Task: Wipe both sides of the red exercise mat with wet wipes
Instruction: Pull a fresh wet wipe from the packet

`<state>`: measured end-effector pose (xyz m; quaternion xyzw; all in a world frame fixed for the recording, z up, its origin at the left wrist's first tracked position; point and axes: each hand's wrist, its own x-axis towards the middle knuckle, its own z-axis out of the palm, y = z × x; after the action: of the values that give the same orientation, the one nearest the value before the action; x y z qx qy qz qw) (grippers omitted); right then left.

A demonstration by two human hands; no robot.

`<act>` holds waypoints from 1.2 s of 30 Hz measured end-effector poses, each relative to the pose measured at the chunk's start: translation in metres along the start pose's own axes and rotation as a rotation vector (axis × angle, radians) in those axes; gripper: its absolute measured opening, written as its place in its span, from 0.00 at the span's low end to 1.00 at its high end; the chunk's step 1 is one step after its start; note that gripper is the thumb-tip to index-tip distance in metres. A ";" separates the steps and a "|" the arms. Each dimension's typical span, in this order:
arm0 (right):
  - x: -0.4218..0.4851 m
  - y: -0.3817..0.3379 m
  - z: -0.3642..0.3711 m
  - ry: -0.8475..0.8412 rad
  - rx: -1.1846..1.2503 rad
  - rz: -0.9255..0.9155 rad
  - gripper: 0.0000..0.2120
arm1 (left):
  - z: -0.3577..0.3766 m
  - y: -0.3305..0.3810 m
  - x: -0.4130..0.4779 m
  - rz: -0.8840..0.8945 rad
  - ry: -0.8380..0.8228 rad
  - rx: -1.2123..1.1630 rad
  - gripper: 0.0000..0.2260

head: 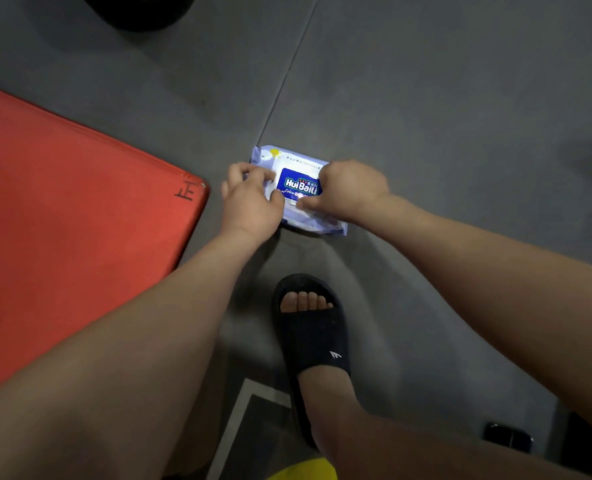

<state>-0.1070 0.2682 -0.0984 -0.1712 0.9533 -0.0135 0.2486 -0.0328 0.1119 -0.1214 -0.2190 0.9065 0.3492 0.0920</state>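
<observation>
Pack of wipes (299, 190) flat on the grey floor (426, 98), near the rounded corner of the red mat (62, 220) but apart from it. Gripped at its left end by the left hand (249, 202), fingers curled over the wrapper. Pinched at the near edge of the blue label by the right hand (350, 192), thumb against the wrapper. Probably the opening step. Best to pin the left end to the floor, peel the label flap back slowly and only partway, then draw out a single sheet, to keep the rest sealed and damp. Flap lifted or not: impossible to tell. Close by, a foot in a black slipper (313, 334) just short of the pack, a dark round shape (138, 8) at the far edge of the floor, and a small black object (507, 441) near the right. Only the left hand between pack and mat. No sheet out, so the mat is presumably unwiped.
</observation>
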 end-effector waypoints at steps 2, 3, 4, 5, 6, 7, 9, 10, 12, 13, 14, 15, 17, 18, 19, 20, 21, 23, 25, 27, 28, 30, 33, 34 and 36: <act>0.000 -0.007 0.004 0.028 -0.005 0.089 0.22 | -0.001 0.000 -0.001 -0.017 0.002 -0.039 0.14; 0.000 -0.011 0.004 0.023 -0.004 0.120 0.21 | -0.003 0.000 -0.002 -0.026 -0.015 -0.050 0.14; 0.001 -0.014 0.004 0.014 0.007 0.141 0.21 | -0.006 0.001 -0.003 -0.031 -0.041 -0.063 0.14; 0.003 -0.016 0.004 0.005 0.031 0.165 0.21 | -0.009 0.002 -0.005 -0.024 -0.065 -0.079 0.15; 0.006 -0.015 0.003 0.008 0.061 0.188 0.21 | -0.013 0.002 -0.008 -0.006 -0.080 -0.095 0.16; 0.010 -0.014 0.001 0.029 0.083 0.204 0.22 | -0.016 0.002 -0.009 0.020 -0.082 -0.114 0.18; 0.022 -0.004 -0.007 0.112 0.124 0.255 0.22 | -0.022 0.001 -0.010 0.050 -0.058 -0.118 0.19; 0.030 0.001 -0.013 0.153 0.147 0.288 0.21 | -0.026 0.000 -0.009 0.045 -0.044 -0.089 0.17; 0.043 0.010 -0.028 0.185 0.178 0.344 0.19 | -0.035 -0.003 -0.009 0.010 -0.020 -0.034 0.14; 0.047 0.010 -0.035 0.190 0.174 0.346 0.19 | -0.041 -0.006 -0.010 -0.005 -0.018 -0.028 0.14; 0.049 0.006 -0.042 0.203 0.168 0.327 0.18 | -0.047 -0.008 -0.011 -0.021 -0.025 -0.036 0.13; 0.049 -0.001 -0.047 0.218 0.177 0.284 0.19 | -0.053 -0.013 -0.014 -0.028 -0.026 -0.061 0.13; 0.044 -0.034 -0.056 0.196 0.269 0.122 0.17 | -0.070 -0.025 -0.025 -0.062 -0.009 -0.121 0.12; 0.039 -0.055 -0.057 0.125 0.373 0.038 0.14 | -0.079 -0.032 -0.033 -0.091 -0.006 -0.156 0.11; 0.031 -0.076 -0.057 0.019 0.505 -0.029 0.10 | -0.086 -0.039 -0.042 -0.120 -0.001 -0.197 0.10; 0.023 -0.095 -0.056 -0.092 0.646 -0.082 0.07 | -0.093 -0.046 -0.051 -0.162 0.005 -0.245 0.10; 0.016 -0.111 -0.053 -0.183 0.767 -0.126 0.06 | -0.099 -0.051 -0.060 -0.214 0.020 -0.314 0.10; 0.004 -0.136 -0.043 -0.321 0.940 -0.211 0.14 | -0.112 -0.060 -0.076 -0.359 0.066 -0.515 0.16; -0.002 -0.150 -0.035 -0.437 1.104 -0.282 0.19 | -0.124 -0.066 -0.085 -0.444 0.099 -0.659 0.26; -0.007 -0.161 -0.031 -0.549 1.251 -0.330 0.16 | -0.133 -0.073 -0.094 -0.451 0.105 -0.729 0.30; -0.008 -0.162 -0.030 -0.585 1.284 -0.351 0.13 | -0.136 -0.076 -0.097 -0.437 0.092 -0.755 0.27; -0.011 -0.162 -0.032 -0.566 1.269 -0.389 0.06 | -0.139 -0.080 -0.101 -0.400 0.087 -0.762 0.11; -0.008 -0.166 -0.034 -0.394 1.186 -0.372 0.01 | -0.148 -0.086 -0.105 -0.389 0.202 -0.696 0.09; -0.007 -0.169 -0.034 -0.339 1.185 -0.352 0.01 | -0.153 -0.091 -0.107 -0.395 0.241 -0.694 0.11; -0.008 -0.176 -0.035 -0.298 1.215 -0.329 0.02 | -0.163 -0.097 -0.112 -0.402 0.285 -0.696 0.13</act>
<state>-0.0610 0.1027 -0.0441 -0.1439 0.6922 -0.5647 0.4257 0.1091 -0.0241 -0.0228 -0.4552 0.6776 0.5758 -0.0473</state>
